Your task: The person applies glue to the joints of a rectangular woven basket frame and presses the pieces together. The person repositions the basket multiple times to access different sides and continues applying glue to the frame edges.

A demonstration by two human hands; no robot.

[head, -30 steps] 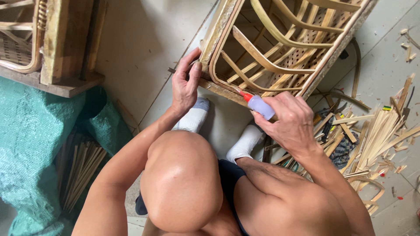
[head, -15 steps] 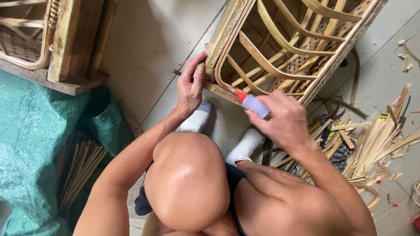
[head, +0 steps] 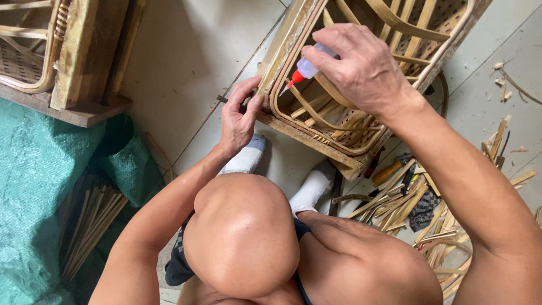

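Right hand (head: 361, 65): clenched around a small squeeze bottle (head: 307, 66), pale body mostly hidden under the fingers, red nozzle pointing down-left at the curved inner rim of the rattan frame (head: 293, 34). Left hand (head: 240, 116): fingers pinched on the frame's near left corner, gripping the wooden edge there together with a thin dark strip that juts out to the left; what lies under the fingertips is hidden. Rattan frame: tilted on the tiled floor (head: 186, 62), upper part cut off by the top edge; woven panel visible inside, partly masked by bent cane ribs. White socks (head: 307, 192): two feet just below the frame, partly hidden by a bare knee. Cane offcuts (head: 418, 209): loose heap at right, mixed with tools too jumbled to identify. Green tarpaulin (head: 39, 186): at left, bundle of thin sticks lying on it. Second wooden piece (head: 73, 56): upper left, cut off.
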